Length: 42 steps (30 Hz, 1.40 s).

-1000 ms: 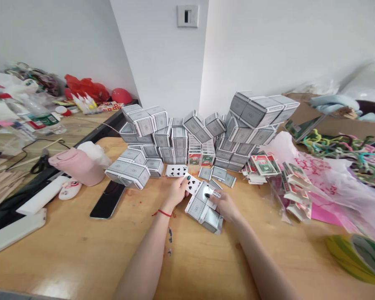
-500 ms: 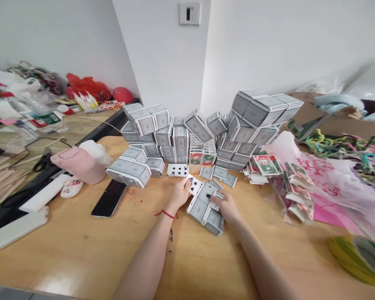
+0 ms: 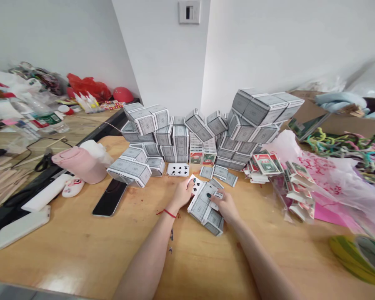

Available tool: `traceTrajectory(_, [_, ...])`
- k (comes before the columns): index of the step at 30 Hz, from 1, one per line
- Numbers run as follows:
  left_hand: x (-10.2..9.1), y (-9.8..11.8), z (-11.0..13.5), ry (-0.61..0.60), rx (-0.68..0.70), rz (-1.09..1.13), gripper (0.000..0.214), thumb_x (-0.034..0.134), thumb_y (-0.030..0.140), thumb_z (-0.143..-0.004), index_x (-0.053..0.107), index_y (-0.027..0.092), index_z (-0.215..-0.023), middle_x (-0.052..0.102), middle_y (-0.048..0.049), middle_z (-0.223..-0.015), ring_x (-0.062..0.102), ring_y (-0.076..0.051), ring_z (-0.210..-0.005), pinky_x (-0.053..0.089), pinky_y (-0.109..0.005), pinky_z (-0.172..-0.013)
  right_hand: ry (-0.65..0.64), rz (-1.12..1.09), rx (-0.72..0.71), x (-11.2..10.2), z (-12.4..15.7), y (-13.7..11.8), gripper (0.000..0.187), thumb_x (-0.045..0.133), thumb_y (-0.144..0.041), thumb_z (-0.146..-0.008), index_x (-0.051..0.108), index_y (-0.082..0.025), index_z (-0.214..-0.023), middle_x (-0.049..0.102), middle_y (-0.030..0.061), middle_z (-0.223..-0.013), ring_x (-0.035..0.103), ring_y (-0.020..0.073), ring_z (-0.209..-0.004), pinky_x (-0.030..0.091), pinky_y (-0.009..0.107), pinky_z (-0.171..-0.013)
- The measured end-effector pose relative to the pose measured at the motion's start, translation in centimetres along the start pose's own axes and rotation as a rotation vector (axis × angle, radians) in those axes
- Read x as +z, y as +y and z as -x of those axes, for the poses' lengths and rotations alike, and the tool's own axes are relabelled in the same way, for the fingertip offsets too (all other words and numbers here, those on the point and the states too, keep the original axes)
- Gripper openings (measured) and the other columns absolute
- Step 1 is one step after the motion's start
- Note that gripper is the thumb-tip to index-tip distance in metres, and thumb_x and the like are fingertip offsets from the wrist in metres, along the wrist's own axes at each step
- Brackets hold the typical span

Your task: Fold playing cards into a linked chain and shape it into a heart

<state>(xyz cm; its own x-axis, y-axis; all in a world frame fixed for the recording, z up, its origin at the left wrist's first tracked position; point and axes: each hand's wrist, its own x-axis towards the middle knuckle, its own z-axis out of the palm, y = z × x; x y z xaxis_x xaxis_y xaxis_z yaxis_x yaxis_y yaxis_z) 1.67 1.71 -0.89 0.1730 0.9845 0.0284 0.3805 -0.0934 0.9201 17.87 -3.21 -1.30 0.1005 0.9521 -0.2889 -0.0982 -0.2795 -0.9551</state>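
Observation:
My left hand [image 3: 183, 193] pinches a face-up playing card [image 3: 196, 186] showing spades, its far side against a folded playing-card block [image 3: 201, 205]. My right hand [image 3: 225, 206] grips the block's right side, the thumb on top near a small white flap marked with print. Part of the block and the fingers under it are hidden. Behind my left hand a six of spades card [image 3: 178, 169] lies face up on the table. Several loose cards [image 3: 221, 172] lie back side up beyond the block.
Stacked card blocks stand behind, with a left stack [image 3: 143, 125] and a taller right stack [image 3: 253, 121]. A black phone [image 3: 110, 200] and pink cup [image 3: 81, 164] are at left. Card boxes [image 3: 300, 187] and green-yellow tape [image 3: 359, 258] are at right.
My left hand has moved slightly to the right with the card, nearer the block, which covers more of the card. My right hand stays nearly still.

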Motion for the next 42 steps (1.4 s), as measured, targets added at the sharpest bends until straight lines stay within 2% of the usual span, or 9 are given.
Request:
traceTrajectory(9, [0.1,0.0,-0.1,-0.088,-0.009,0.022,0.030,0.036,0.036,-0.080,0.043,0.016,-0.059,0.047,0.0025,-0.052,0.042,-0.010,-0.047,0.030,-0.021,-0.045,-0.006,0.069,-0.041,-0.2,-0.3,0.3,0.030,0.067,-0.038,-0.056,0.060,-0.015,-0.075,0.067,0.0050,-0.073,0.061,0.0210,-0.066,0.046,0.030,-0.060])
traceTrajectory(17, [0.4,0.3,-0.2,-0.142,0.083,-0.078,0.030,0.034,0.034,-0.080,0.044,0.015,-0.058,0.049,0.0013,-0.057,0.041,-0.011,-0.053,0.028,-0.022,-0.049,-0.013,0.017,-0.032,-0.1,0.0,0.3,0.029,0.067,-0.036,-0.056,0.059,-0.015,-0.075,0.066,0.0041,-0.071,0.060,0.0198,-0.063,0.046,0.029,-0.059])
traceTrajectory(25, [0.6,1.0,-0.1,-0.165,0.066,-0.033,0.032,0.036,0.036,-0.079,0.041,0.015,-0.055,0.047,0.0019,-0.054,0.039,-0.010,-0.051,0.027,-0.022,-0.047,-0.037,0.011,-0.027,-0.6,-0.4,0.3,0.039,0.068,-0.043,-0.056,0.060,-0.015,-0.081,0.067,0.0065,-0.077,0.061,0.0215,-0.068,0.046,0.031,-0.062])
traceTrajectory(27, [0.1,1.1,-0.1,-0.195,0.018,0.036,0.033,0.037,0.039,-0.078,0.041,0.016,-0.054,0.046,0.0024,-0.051,0.041,-0.010,-0.049,0.028,-0.022,-0.046,-0.055,0.029,-0.031,-0.6,-0.4,0.1,0.038,0.067,-0.043,-0.057,0.060,-0.015,-0.082,0.067,0.0065,-0.078,0.061,0.0214,-0.068,0.046,0.031,-0.062])
traceTrajectory(30, [-1.0,1.1,0.0,-0.326,-0.134,0.137,0.034,0.038,0.041,-0.076,0.043,0.016,-0.054,0.045,0.0029,-0.045,0.042,-0.010,-0.041,0.028,-0.022,-0.042,-0.097,0.073,-0.062,-0.6,0.0,-0.5,0.036,0.066,-0.042,-0.059,0.061,-0.017,-0.083,0.067,0.0054,-0.080,0.061,0.0213,-0.073,0.046,0.030,-0.065])
traceTrajectory(32, [-1.7,0.9,0.1,-0.362,-0.166,0.164,0.031,0.041,0.040,-0.075,0.044,0.016,-0.055,0.045,0.0034,-0.045,0.041,-0.009,-0.038,0.027,-0.021,-0.039,-0.137,0.107,-0.083,-0.4,0.2,-0.9,0.033,0.065,-0.039,-0.061,0.061,-0.018,-0.084,0.067,0.0044,-0.083,0.060,0.0204,-0.076,0.045,0.029,-0.067])
traceTrajectory(34, [-2.0,0.8,0.0,-0.317,-0.118,0.144,0.029,0.043,0.038,-0.074,0.041,0.017,-0.054,0.041,0.0049,-0.044,0.038,-0.008,-0.038,0.025,-0.021,-0.039,-0.164,0.142,-0.090,-0.4,0.5,-1.2,0.029,0.064,-0.037,-0.062,0.061,-0.018,-0.085,0.067,0.0035,-0.083,0.060,0.0192,-0.075,0.045,0.029,-0.067])
traceTrajectory(38, [-1.5,0.7,0.0,-0.160,0.078,-0.033,0.032,0.040,0.035,-0.077,0.033,0.017,-0.051,0.034,0.0051,-0.046,0.032,-0.008,-0.045,0.021,-0.022,-0.043,-0.157,0.162,-0.062,-0.4,0.6,-1.3,0.026,0.063,-0.035,-0.063,0.061,-0.017,-0.082,0.067,0.0023,-0.078,0.060,0.0185,-0.069,0.045,0.027,-0.062])
traceTrajectory(42, [-0.7,0.9,0.3,-0.121,0.152,-0.089,0.034,0.035,0.035,-0.080,0.030,0.017,-0.051,0.034,0.0040,-0.049,0.030,-0.009,-0.049,0.020,-0.024,-0.047,-0.123,0.135,-0.042,-0.5,0.4,-1.0,0.025,0.064,-0.034,-0.060,0.061,-0.017,-0.079,0.067,0.0024,-0.075,0.060,0.0197,-0.069,0.045,0.029,-0.063])
